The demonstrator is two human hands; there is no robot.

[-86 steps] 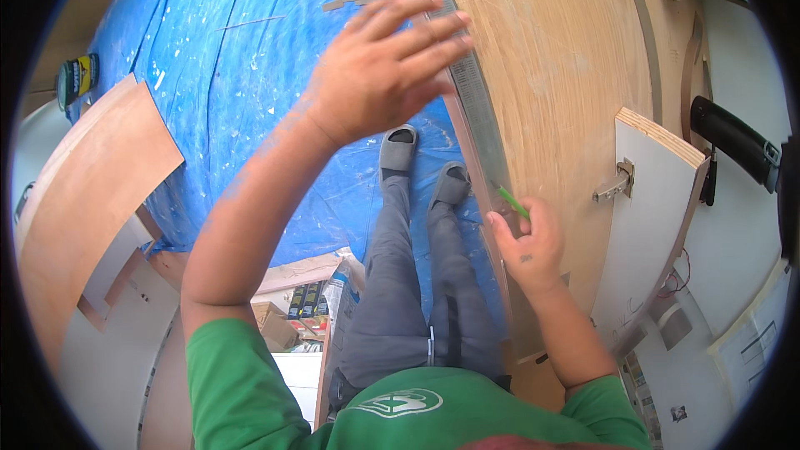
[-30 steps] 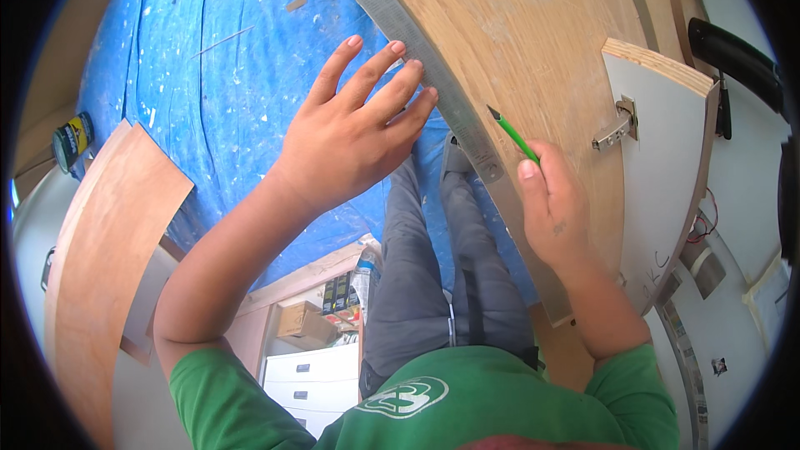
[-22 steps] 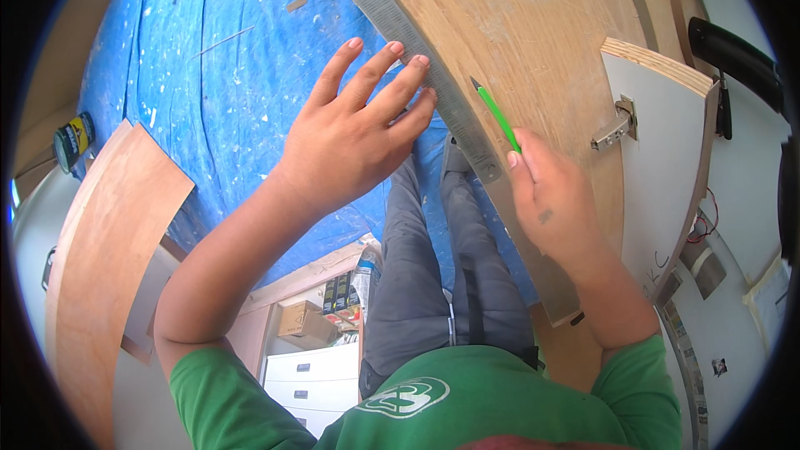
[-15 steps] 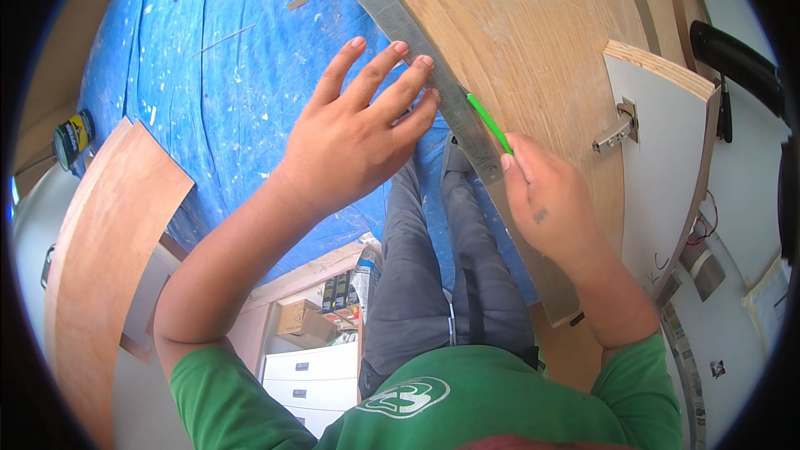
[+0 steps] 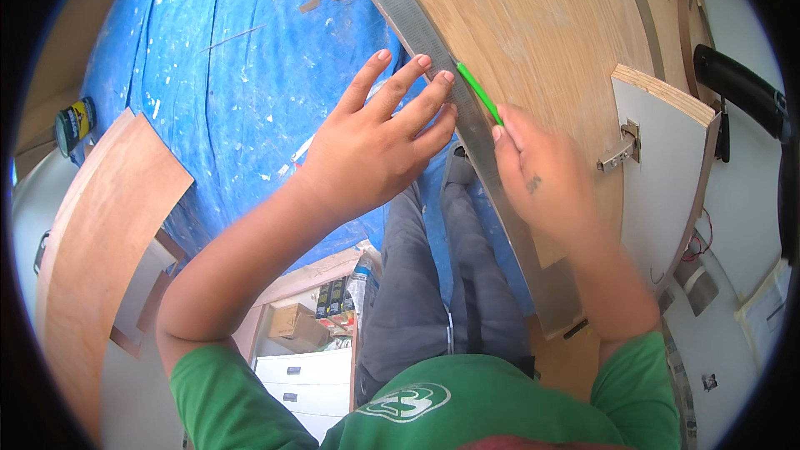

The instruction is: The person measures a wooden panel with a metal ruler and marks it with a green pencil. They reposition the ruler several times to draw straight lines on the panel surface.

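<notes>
A long grey strip, like a metal straightedge (image 5: pixel 417 21), runs along the near left edge of a wood-grain board (image 5: pixel 525 25). My left hand (image 5: pixel 375 146) is spread flat, palm down, its fingertips on the strip. My right hand (image 5: pixel 546 171) grips a slim bright green tool (image 5: pixel 479 93) like a pen. Its tip meets the strip's right side, on the board, just right of my left fingertips. Whether the tip is a blade or a marking point is too small to tell.
Blue paint-spotted sheeting (image 5: pixel 183 42) covers the floor. A white panel with a metal hinge (image 5: pixel 618 154) stands at the right. Curved plywood (image 5: pixel 108 200) stands at the left near a tin (image 5: pixel 75 125). White drawers (image 5: pixel 304 371) and a cardboard box (image 5: pixel 297 327) lie below.
My right hand has moved the green tool farther away along the strip. My left hand has shifted slightly right, still spread on the strip. The view has shifted a little.
</notes>
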